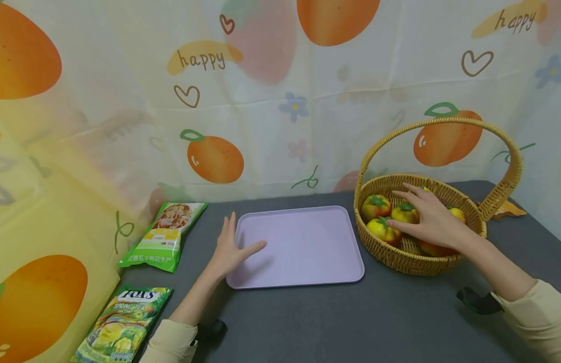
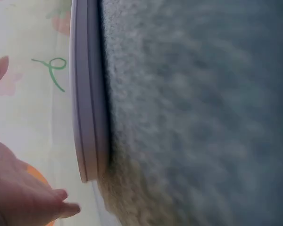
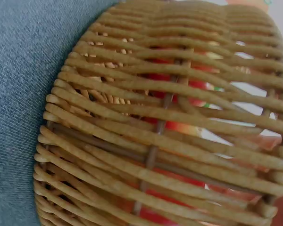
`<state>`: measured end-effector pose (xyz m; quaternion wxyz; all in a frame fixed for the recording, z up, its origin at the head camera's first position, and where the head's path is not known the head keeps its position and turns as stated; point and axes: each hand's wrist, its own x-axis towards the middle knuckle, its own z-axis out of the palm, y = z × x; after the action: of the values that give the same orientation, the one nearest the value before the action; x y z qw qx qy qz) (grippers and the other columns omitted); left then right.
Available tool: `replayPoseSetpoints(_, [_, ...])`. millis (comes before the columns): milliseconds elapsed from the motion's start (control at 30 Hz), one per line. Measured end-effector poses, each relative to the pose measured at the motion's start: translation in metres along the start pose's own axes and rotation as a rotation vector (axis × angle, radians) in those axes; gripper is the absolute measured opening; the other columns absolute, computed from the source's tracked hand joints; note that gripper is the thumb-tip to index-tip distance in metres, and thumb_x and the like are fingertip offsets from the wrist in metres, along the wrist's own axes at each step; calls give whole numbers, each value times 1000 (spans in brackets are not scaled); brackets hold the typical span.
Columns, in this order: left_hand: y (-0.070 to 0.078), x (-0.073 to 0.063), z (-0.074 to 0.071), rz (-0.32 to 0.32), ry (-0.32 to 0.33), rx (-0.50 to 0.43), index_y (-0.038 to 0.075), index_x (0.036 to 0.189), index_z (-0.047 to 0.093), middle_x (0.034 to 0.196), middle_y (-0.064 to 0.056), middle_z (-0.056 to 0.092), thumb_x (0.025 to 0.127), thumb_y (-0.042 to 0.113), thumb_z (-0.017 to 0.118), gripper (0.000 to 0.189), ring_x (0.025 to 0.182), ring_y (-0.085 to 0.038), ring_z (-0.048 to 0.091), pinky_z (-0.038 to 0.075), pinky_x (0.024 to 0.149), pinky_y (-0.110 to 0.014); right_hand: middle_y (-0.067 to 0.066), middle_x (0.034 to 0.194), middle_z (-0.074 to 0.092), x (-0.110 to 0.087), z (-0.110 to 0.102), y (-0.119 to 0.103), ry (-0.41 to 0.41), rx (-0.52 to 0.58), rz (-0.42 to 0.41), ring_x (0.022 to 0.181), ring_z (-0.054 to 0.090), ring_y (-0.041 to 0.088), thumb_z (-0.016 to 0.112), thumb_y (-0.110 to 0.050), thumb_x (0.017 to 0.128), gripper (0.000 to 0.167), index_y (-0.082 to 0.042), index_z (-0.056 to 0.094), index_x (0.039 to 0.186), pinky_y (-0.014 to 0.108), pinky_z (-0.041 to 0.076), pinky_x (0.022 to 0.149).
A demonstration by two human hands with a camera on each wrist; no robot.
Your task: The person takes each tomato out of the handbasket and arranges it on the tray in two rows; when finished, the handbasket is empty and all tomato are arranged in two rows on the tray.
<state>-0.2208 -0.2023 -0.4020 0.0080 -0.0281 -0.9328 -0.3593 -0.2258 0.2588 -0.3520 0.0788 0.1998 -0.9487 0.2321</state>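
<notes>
My right hand (image 1: 428, 217) reaches over the wicker basket (image 1: 384, 256), fingers spread above tomato-like fruits with green leafy tops. Its thumb lies right by a yellow-red fruit (image 1: 381, 232); another fruit (image 1: 405, 214) sits under its fingers. Basket weave (image 3: 146, 113) fills the right wrist view, with red fruit showing through the gaps. My left hand (image 1: 230, 254), fingers and thumb extended and holding nothing, hovers over the left edge of the pale purple tray (image 1: 303, 247). Beside that hand in the left wrist view, the tray's rim (image 2: 88, 117) shows edge-on.
Left of the tray lie a green snack bag (image 1: 164, 237) and a green-yellow Fox's candy bag (image 1: 126, 325). The basket's tall handle (image 1: 439, 121) arches over it. Behind the dark grey table (image 1: 335, 322) hangs a fruit-printed cloth (image 1: 271, 121). Something orange-brown (image 1: 509, 209) lies behind the basket.
</notes>
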Motion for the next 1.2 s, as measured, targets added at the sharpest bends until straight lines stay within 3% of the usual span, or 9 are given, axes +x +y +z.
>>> replayPoseSetpoints(167, [-5, -11, -4, -24, -94, -29, 11, 157, -2, 161, -19, -9, 77, 60, 73, 120, 145, -44, -1, 11, 110, -66, 27, 137, 44, 0, -1, -10, -7, -9, -8, 120, 45, 46, 71, -48, 86, 71, -1, 52, 137, 65, 40, 90])
replayPoseSetpoints(300, [-9, -18, -6, -30, -149, -44, 7, 156, -2, 161, -21, -9, 77, 57, 75, 122, 147, -39, -2, 11, 112, -62, 26, 130, 51, 0, -1, -18, -33, 0, -30, 113, 53, 42, 73, -46, 85, 66, -1, 58, 131, 61, 45, 87])
replayPoseSetpoints(467, [-13, -24, -7, -41, -214, -65, 4, 155, -6, 160, -22, -10, 76, 54, 78, 125, 147, -37, -5, 8, 113, -60, 25, 125, 55, 1, 4, -21, -86, 0, -53, 107, 56, 39, 73, -47, 85, 64, 0, 61, 126, 56, 47, 84])
replayPoseSetpoints(700, [-20, -26, -6, -23, -257, -48, 0, 154, -8, 160, -24, -11, 74, 51, 80, 129, 147, -37, -6, 6, 114, -57, 10, 102, 60, 3, 12, -21, -79, -47, -97, 81, 52, 20, 76, -44, 83, 59, -1, 64, 121, 40, 46, 71])
replayPoseSetpoints(967, [-24, -30, -7, 7, -285, -52, 0, 154, -9, 159, -25, -13, 74, 47, 82, 130, 145, -42, -8, 2, 113, -61, 15, 107, 63, 8, 19, -24, -100, -72, -143, 93, 61, 29, 77, -34, 83, 52, 0, 64, 120, 50, 51, 81])
replayPoseSetpoints(1200, [-26, -29, -4, 30, -312, 15, -1, 153, -10, 159, -25, -15, 70, 52, 83, 135, 146, -39, -10, -3, 114, -57, 16, 106, 64, 10, 22, -22, -126, -93, -139, 95, 61, 32, 79, -28, 82, 50, 1, 64, 120, 52, 50, 83])
